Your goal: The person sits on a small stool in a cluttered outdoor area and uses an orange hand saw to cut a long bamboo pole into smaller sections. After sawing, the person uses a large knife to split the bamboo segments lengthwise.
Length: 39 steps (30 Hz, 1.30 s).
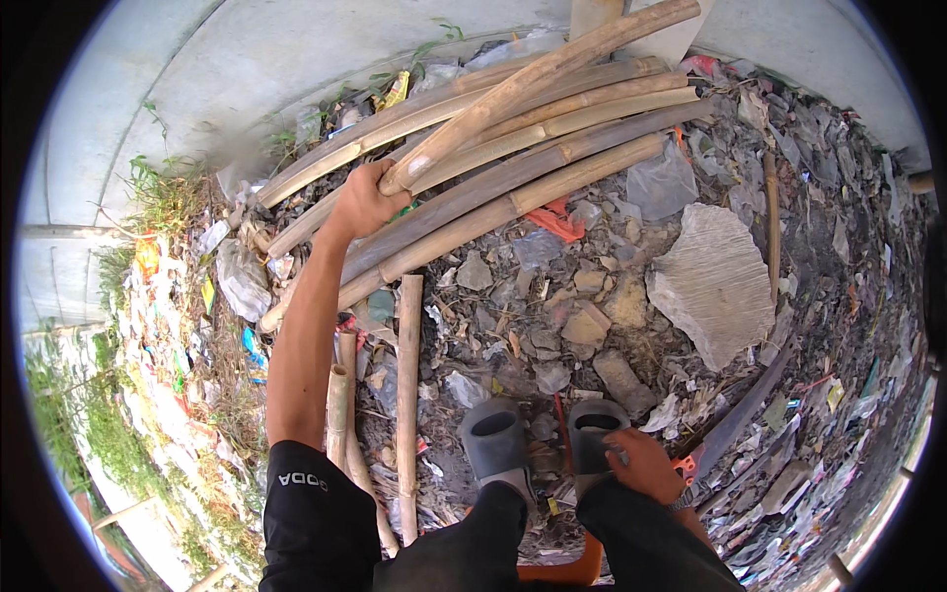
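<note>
My left hand is closed round the near end of a bamboo pole. That pole lies slanted across the top of several other bamboo poles, rising toward the far right. Down at my right knee, my right hand has its fingers curled, with a watch at the wrist. A handsaw with an orange and black handle extends from the hand's right side, its dark blade angled to the far right. The handle is largely hidden behind the hand.
A broken concrete slab lies right of the rubble. Short bamboo pieces lie beside my left forearm. Grey clogs are on my feet. Plastic litter and stones cover the ground. A pale concrete wall stands at the back.
</note>
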Available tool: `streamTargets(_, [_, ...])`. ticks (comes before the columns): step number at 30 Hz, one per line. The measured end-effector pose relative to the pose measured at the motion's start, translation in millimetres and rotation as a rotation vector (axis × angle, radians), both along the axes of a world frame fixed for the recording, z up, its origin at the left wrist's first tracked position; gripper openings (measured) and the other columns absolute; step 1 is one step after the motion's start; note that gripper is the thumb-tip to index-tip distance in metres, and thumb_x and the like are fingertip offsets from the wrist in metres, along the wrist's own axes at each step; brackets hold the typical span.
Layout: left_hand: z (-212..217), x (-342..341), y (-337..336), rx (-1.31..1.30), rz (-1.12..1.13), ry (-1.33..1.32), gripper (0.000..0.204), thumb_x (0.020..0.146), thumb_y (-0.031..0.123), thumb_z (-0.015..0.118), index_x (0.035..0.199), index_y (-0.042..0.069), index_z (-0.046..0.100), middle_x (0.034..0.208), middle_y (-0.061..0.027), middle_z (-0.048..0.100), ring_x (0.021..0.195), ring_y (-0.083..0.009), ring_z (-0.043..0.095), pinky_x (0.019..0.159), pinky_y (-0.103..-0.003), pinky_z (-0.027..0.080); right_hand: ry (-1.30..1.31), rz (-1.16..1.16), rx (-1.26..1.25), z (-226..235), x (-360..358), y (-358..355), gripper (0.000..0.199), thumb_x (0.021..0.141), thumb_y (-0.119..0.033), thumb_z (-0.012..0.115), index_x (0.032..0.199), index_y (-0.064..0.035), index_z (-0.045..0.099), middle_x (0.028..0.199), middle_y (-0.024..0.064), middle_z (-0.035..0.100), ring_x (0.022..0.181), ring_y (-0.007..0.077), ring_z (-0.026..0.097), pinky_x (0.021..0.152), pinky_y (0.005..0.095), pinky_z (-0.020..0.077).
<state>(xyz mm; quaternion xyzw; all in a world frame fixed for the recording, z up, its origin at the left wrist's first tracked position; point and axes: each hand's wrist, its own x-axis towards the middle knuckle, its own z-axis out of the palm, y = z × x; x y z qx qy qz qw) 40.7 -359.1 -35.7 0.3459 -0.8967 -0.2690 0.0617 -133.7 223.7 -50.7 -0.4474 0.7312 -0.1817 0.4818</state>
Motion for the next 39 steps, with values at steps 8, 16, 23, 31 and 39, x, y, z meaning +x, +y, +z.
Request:
streamTargets(8, [80.1, 9.9, 56.4, 1.187, -0.02, 0.342, 0.067, 0.099, 0.052, 0.065, 0.135, -0.003, 0.056, 0.069, -0.0079, 0.058, 0.046, -0.0141, 0.053, 0.042, -0.027, 0.043, -0.003, -0.058, 0.018, 6.7, -3.6, -6.2, 0.025, 0.092, -0.017, 0.07, 0.114, -0.0068, 0.068, 0.106, 0.0176, 0.068, 0.097, 0.0401, 0.068, 0.084, 0.0486, 0.0555])
streamTargets(16, [64.5, 80.6, 123.7, 1.23, 0.221, 0.38, 0.08, 0.101, 0.066, 0.052, 0.147, 0.001, 0.046, 0.073, -0.0106, 0.058, 0.047, -0.016, 0.053, 0.042, -0.028, 0.045, -0.008, -0.041, -0.073, -3.9, -2.7, 1.3, 0.024, 0.092, -0.018, 0.07, 0.114, -0.0067, 0.067, 0.105, 0.0178, 0.068, 0.096, 0.0406, 0.068, 0.083, 0.0493, 0.0552])
streamTargets(23, [19.5, 282.6, 333.2, 0.275, 0.616, 0.057, 0.037, 0.096, 0.019, 0.074, 0.121, -0.003, 0.058, 0.082, -0.01, 0.066, 0.061, -0.0166, 0.058, 0.059, -0.031, 0.049, -0.01, -0.042, 0.011, 0.0, -10.4, 4.5, 0.026, 0.092, -0.017, 0.069, 0.115, -0.0073, 0.066, 0.105, 0.0184, 0.067, 0.096, 0.0422, 0.067, 0.084, 0.0501, 0.0547])
streamTargets(31, [5.4, 468.7, 531.1, 0.028, 0.751, -0.562, 0.072, 0.087, 0.025, 0.074, 0.145, -0.001, 0.04, 0.112, -0.0343, 0.062, 0.102, -0.0519, 0.063, 0.087, -0.059, 0.05, 0.005, -0.07, -0.013, 3.5, -17.0, 0.9, 0.025, 0.093, -0.019, 0.068, 0.116, -0.0078, 0.067, 0.106, 0.0178, 0.068, 0.098, 0.0418, 0.067, 0.085, 0.0506, 0.0546])
streamTargets(39, [-17.2, 290.3, 378.3, -0.074, 0.511, -0.096, 0.043, 0.089, 0.009, 0.069, 0.129, 0.001, 0.058, 0.126, -0.0258, 0.057, 0.117, -0.0454, 0.057, 0.102, -0.053, 0.046, -0.014, -0.048, -0.013, -1.1, -10.1, 3.9, 0.026, 0.092, -0.017, 0.069, 0.116, -0.0067, 0.067, 0.106, 0.0172, 0.068, 0.1, 0.0402, 0.067, 0.085, 0.0485, 0.0546])
